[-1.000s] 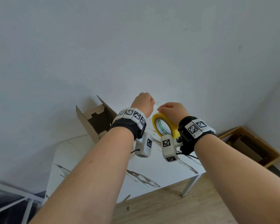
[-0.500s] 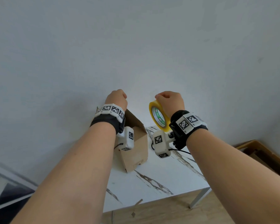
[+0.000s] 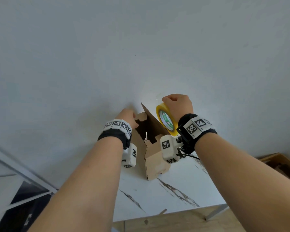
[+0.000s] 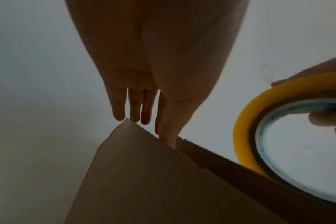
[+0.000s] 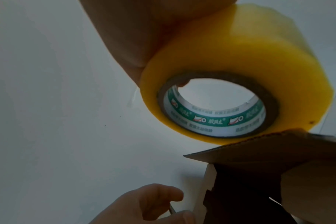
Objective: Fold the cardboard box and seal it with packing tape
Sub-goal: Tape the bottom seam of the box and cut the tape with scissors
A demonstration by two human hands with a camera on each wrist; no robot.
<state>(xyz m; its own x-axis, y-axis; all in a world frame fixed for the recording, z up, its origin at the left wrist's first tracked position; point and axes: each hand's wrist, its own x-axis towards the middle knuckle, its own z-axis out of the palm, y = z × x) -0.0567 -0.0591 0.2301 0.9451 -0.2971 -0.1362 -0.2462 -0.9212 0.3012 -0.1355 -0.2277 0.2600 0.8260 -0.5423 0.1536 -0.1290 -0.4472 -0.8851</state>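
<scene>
A brown cardboard box (image 3: 156,158) stands on the white marble table (image 3: 174,198) with its top flaps up. My left hand (image 3: 126,117) is at the box's left flap, and thumb and finger pinch the flap's top edge (image 4: 144,181). The other fingers (image 4: 134,109) hang fairly straight over the corner. My right hand (image 3: 177,106) grips a yellow roll of packing tape (image 3: 166,121) with a green-and-white core. It holds the roll just above the tall right flap (image 3: 152,121). In the right wrist view the tape (image 5: 240,60) hangs over the flap edge (image 5: 278,166).
A plain white wall rises right behind the box. A wooden crate (image 3: 281,163) with cardboard in it sits on the floor at the right. A white metal frame (image 3: 15,173) stands at the left. The table's front edge is below my forearms.
My left hand has left the tape roll, moved left and come down onto the box's left flap. My right hand has carried the roll over the right flap.
</scene>
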